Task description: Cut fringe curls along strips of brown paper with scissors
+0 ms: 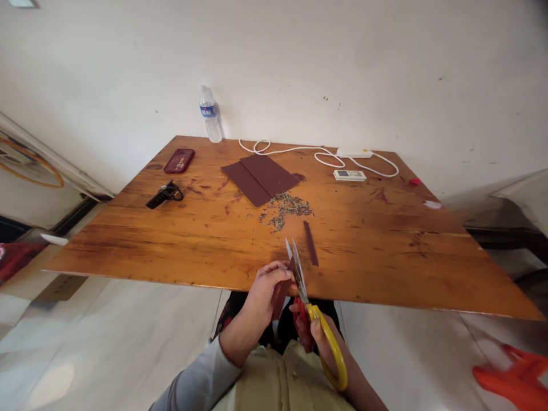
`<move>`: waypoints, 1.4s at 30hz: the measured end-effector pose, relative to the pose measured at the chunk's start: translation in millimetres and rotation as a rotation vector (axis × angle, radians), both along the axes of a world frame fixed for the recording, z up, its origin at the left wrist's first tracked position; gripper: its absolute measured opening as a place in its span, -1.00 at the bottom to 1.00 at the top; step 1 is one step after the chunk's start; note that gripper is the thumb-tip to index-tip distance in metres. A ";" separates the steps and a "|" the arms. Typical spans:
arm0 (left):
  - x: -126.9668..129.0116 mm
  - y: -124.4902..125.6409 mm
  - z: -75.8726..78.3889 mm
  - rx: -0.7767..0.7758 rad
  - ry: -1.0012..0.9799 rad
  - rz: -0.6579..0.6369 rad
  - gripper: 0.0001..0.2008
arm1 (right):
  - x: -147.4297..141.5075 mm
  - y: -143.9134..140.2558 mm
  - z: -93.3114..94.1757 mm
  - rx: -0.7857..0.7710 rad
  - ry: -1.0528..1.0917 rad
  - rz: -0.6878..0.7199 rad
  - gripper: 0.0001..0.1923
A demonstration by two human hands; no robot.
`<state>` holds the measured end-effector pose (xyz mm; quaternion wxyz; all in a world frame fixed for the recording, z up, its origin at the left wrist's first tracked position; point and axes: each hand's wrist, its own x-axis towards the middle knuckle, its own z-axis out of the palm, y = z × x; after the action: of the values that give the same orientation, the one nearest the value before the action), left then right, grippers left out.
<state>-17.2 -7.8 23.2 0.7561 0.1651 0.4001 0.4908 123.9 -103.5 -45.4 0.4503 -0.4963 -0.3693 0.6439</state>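
Observation:
My left hand (268, 288) pinches a small dark red piece of sandpaper or card (280, 298) at the table's front edge. Closed round the handles of a pair of scissors (299, 274), one yellow and one red, is my right hand (319, 331). The scissor blades point away from me, slightly apart, against the right side of the held piece. A narrow dark red strip (311, 244) lies just beyond on the table. Farther back are larger dark red sheets (269, 176), overlapping, with a scattered heap of small greyish-brown bits (287, 211) by their near corner.
On the wooden table (205, 240) a water bottle (209, 117), a dark red phone (179, 161) and a black strap-like object (165, 194) stand or lie to the left. A white power strip (354, 152) with its cable and a remote control (350, 175) lie at the back right.

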 end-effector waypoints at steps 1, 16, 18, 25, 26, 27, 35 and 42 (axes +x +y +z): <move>-0.5 0.3 -0.8 0.005 0.005 -0.003 -0.82 | 0.9 0.4 -0.3 -0.003 -0.006 0.012 -0.14; -2.8 1.5 -8.8 0.028 0.020 -0.013 -0.80 | 0.6 5.2 18.9 -0.141 0.048 0.067 -0.10; -3.1 1.6 -9.7 0.034 0.029 -0.020 -0.79 | 0.6 4.5 16.9 -0.133 0.031 0.070 -0.09; -3.1 2.2 -7.9 0.016 0.035 -0.044 -0.83 | 1.3 0.6 2.4 0.023 -0.008 -0.006 -0.12; -2.9 2.1 -7.1 0.012 0.036 -0.038 -0.83 | 2.1 0.9 2.2 0.024 -0.018 0.008 -0.11; -2.7 2.2 -6.2 0.008 0.035 -0.034 -0.83 | 3.0 1.3 2.6 0.023 -0.029 0.026 -0.10; -5.3 4.2 0.6 0.025 0.047 -0.063 -0.80 | 7.4 4.9 12.3 -0.055 0.012 0.080 -0.10; -6.3 5.1 1.3 0.019 0.059 -0.058 -0.84 | 9.1 2.9 14.2 -0.137 0.050 0.089 -0.12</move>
<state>-23.4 -2.7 24.5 0.7564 0.1984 0.4125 0.4672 133.0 -100.6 -31.2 0.3952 -0.4926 -0.3346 0.6994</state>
